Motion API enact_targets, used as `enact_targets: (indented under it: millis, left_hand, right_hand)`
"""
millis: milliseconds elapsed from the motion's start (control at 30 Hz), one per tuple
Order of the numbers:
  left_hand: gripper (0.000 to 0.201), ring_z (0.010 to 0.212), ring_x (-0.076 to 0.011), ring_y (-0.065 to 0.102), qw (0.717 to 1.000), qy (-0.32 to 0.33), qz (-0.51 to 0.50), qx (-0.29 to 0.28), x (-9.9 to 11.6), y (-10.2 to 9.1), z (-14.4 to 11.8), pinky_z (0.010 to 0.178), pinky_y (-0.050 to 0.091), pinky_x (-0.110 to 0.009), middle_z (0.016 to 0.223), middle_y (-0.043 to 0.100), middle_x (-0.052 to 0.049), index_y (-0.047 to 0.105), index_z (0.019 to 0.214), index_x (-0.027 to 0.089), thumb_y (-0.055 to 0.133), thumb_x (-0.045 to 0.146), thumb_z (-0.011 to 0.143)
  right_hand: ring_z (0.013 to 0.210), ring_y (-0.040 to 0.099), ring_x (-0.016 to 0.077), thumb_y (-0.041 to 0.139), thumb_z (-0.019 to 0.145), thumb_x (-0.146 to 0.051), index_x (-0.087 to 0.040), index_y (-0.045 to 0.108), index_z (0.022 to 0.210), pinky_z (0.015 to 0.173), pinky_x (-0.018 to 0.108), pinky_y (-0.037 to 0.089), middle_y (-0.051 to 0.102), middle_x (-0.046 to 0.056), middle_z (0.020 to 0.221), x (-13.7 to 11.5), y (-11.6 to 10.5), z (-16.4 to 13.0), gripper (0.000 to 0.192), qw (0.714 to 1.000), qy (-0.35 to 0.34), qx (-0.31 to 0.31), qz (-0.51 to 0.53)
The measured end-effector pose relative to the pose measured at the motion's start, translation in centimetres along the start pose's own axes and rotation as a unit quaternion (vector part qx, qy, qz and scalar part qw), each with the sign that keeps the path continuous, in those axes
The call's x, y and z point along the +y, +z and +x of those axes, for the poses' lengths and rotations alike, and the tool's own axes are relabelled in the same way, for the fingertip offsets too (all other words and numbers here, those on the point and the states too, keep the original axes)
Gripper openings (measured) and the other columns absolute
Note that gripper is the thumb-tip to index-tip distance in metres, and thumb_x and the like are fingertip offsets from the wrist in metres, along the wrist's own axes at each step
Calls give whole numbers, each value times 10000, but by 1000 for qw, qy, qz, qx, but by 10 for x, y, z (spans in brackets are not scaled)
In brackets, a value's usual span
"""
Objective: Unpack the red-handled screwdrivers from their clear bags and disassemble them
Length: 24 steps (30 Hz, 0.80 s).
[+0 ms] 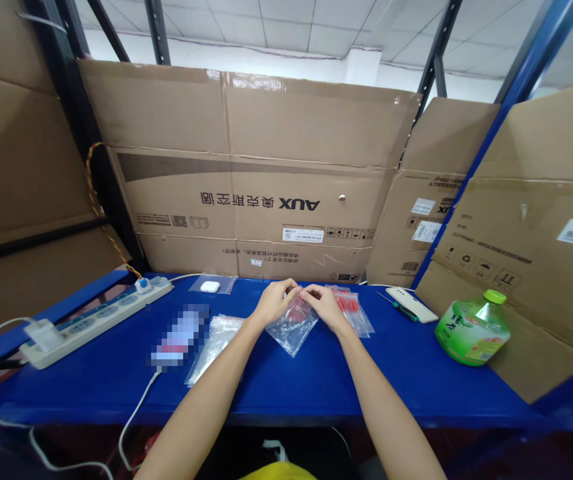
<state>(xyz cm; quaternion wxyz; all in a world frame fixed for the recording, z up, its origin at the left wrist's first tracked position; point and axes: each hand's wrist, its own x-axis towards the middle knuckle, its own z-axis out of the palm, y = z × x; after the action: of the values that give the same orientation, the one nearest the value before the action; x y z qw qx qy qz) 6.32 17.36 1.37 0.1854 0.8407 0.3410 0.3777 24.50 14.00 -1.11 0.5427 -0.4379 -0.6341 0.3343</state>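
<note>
Both hands meet at the top edge of a clear zip bag [292, 328] over the middle of the blue table. My left hand [275, 300] pinches the bag's upper left edge, and my right hand [320, 304] pinches it on the right. Something red [297, 309] shows through the upper part of the bag; its kind cannot be made out. Just right of my right hand lie several clear bags with red pieces inside [352, 305]. A stack of flat clear zip bags [216, 343] lies by my left forearm, which partly covers it.
A phone with a blurred screen [180, 335] and a white power strip [101, 319] are on the left. A white case on a clear bag [210, 287] lies behind. To the right are a screwdriver [404, 311], a white slab [411, 304] and a green bottle [472, 330]. Cardboard walls [266, 173] enclose the table [306, 393].
</note>
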Motion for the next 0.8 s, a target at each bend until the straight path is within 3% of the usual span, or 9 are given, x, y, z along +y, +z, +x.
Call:
enact_targets:
  millis: [167, 400, 633, 800]
  left_hand:
    - [309, 697, -168, 606, 1000, -16, 2, 21, 1, -2, 0, 651, 399, -259, 765, 702, -19, 680, 875, 202, 489, 426, 966]
    - [268, 726, -161, 644, 997, -2, -77, -6, 1, 2, -1, 655, 430, -246, 802, 726, -15, 680, 879, 191, 522, 395, 950]
    - [271, 677, -153, 597, 997, -13, -67, 25, -2, 0, 2, 623, 402, -243, 761, 697, -17, 668, 853, 175, 522, 382, 950]
    - [262, 730, -162, 634, 993, -28, -112, 2, -1, 1, 2, 663, 440, -246, 834, 729, -29, 691, 892, 168, 560, 392, 928]
  right_hand:
    - [652, 533, 155, 718, 784, -494, -184, 725, 784, 631, 269, 405, 667, 4, 719, -1, 0, 0, 310, 1000, 10, 14, 2]
    - [654, 535, 159, 700, 805, -477, -189, 707, 757, 649, 279, 413, 655, 3, 710, -1, 1, 0, 292, 1000, -8, 15, -6]
    - [623, 494, 145, 713, 787, -483, -185, 710, 786, 610, 267, 381, 616, -8, 685, -7, 2, -3, 298, 999, 15, 16, 25]
    - [659, 507, 153, 694, 802, -466, -187, 708, 790, 642, 272, 398, 625, 0, 715, -6, 3, -3, 280, 1000, -3, 15, 11]
